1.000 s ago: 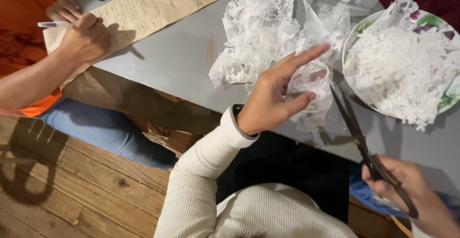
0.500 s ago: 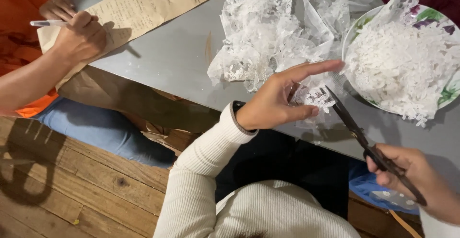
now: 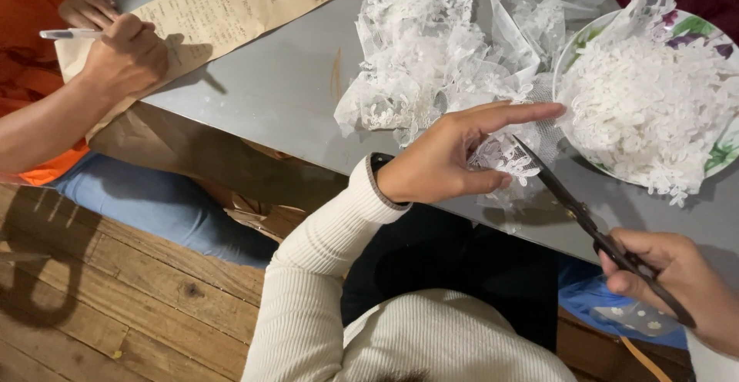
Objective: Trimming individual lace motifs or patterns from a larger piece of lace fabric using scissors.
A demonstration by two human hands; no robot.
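Note:
My left hand [image 3: 446, 159] pinches a small piece of white lace [image 3: 508, 157] between thumb and fingers, just above the grey table's [image 3: 285, 90] near edge. My right hand [image 3: 677, 278] grips black scissors [image 3: 585, 216] by the handles, low at the right. The scissor blades point up and left, their tips in the lace right beside my left fingers. A larger heap of white lace fabric [image 3: 431, 51] lies on the table behind my left hand.
A flowered plate [image 3: 720, 155] heaped with small white lace cut-outs sits at the right. Another person at the left, in orange top and blue jeans, holds a white pen [image 3: 69, 34] over a brown written sheet [image 3: 246, 5]. Wooden floor lies below.
The scissors have moved up and left from beside the lace until the blades reach into the piece. My left hand has lowered slightly and holds the lace flatter. The other person's hand barely moved.

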